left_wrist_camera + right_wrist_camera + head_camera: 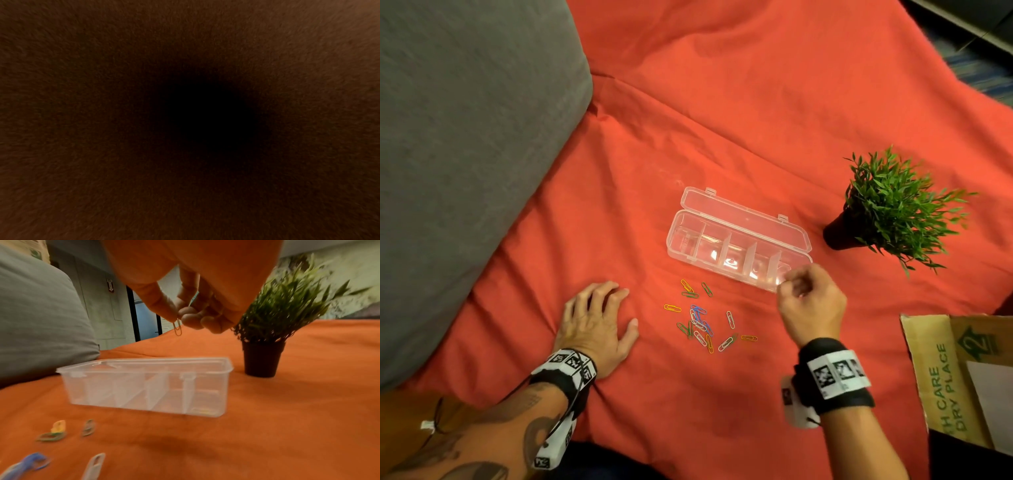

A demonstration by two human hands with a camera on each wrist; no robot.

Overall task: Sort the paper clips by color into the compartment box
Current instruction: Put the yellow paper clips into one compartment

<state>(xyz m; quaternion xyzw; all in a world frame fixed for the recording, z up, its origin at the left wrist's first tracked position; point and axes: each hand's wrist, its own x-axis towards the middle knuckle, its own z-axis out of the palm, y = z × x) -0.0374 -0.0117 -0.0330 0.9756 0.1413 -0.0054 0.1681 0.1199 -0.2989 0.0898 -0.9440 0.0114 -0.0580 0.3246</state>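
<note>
A clear compartment box point(738, 245) point(148, 386) lies open on the red cloth, lid folded back. Several loose paper clips point(702, 320) point(55, 431), yellow, green, blue and white, are scattered in front of it. My right hand point(789, 286) point(177, 318) hovers over the box's right end and pinches one paper clip point(177, 328) between thumb and forefinger; the clip hangs down. My left hand point(599, 318) rests flat on the cloth, left of the clips. The left wrist view is dark.
A small green plant in a black pot point(890, 205) point(263, 358) stands right of the box. A grey cushion point(465, 154) fills the left side. A cardboard box point(962, 377) sits at the right edge.
</note>
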